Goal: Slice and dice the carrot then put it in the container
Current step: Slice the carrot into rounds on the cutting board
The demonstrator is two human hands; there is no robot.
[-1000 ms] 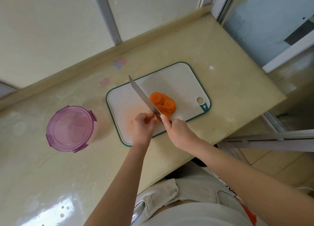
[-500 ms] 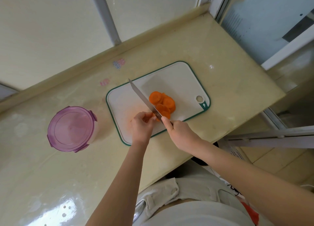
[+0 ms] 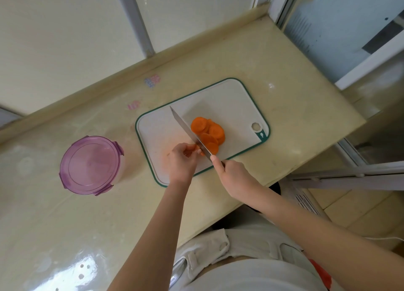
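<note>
A white cutting board (image 3: 236,100) with a green rim lies on the beige counter. Several round orange carrot slices (image 3: 208,132) are piled near its middle. My left hand (image 3: 182,161) pinches the small remaining carrot stub (image 3: 196,147) on the board, fingers curled over it. My right hand (image 3: 234,173) grips the handle of a knife (image 3: 188,131), forefinger stretched along the spine. The blade runs diagonally between the stub and the slices, its edge down at the stub. A round container (image 3: 90,165) with a closed purple lid stands to the left of the board.
The counter (image 3: 284,107) ends at a raised ledge and window panes at the back, and at an edge on the right near a sliding door frame (image 3: 349,174). Small pink and purple stickers (image 3: 152,80) sit on the counter behind the board.
Both hands have stayed in place at the stub. The knife blade has shifted only slightly against the carrot; the slice pile looks much the same.
</note>
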